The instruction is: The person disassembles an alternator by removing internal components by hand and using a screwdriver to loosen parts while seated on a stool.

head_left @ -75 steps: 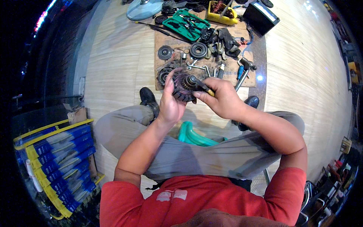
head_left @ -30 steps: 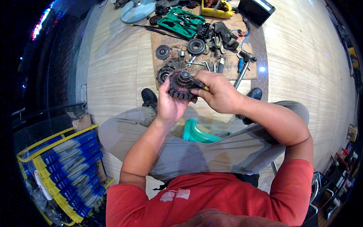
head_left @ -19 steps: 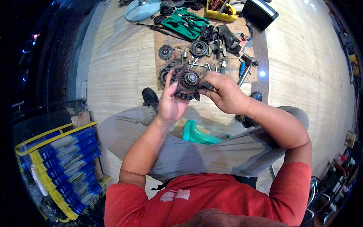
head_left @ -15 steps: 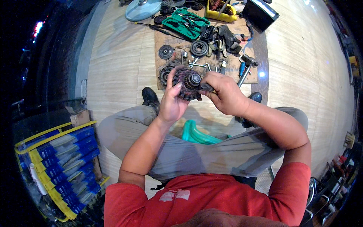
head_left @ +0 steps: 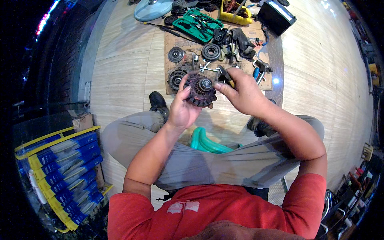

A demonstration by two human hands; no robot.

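Observation:
A grimy alternator rotor (head_left: 200, 96), with dark claw-like teeth round its rim and a shiny bearing at the end of its shaft, is held up above the cardboard. My left hand (head_left: 183, 106) is wrapped round its left side, thumb toward me. Just to its right, my right hand (head_left: 244, 90) grips a black-and-yellow hand tool (head_left: 227, 77), whose exact kind I cannot make out. That hand's thumb reaches close to the bearing; whether they touch is unclear.
On the cardboard (head_left: 176, 40) lie a ribbed pulley (head_left: 211, 52), a round housing (head_left: 177, 79), a hammer (head_left: 263, 67) and an open green tool case (head_left: 198, 25). Behind are a yellow container (head_left: 236, 16) and a black battery-like box (head_left: 277, 17). A green stool (head_left: 210, 143) shows between my legs.
My right hand has drawn back from the rotor's lower right edge and turned, so the tool now points up and away. The left hand still holds the rotor, which has shifted slightly.

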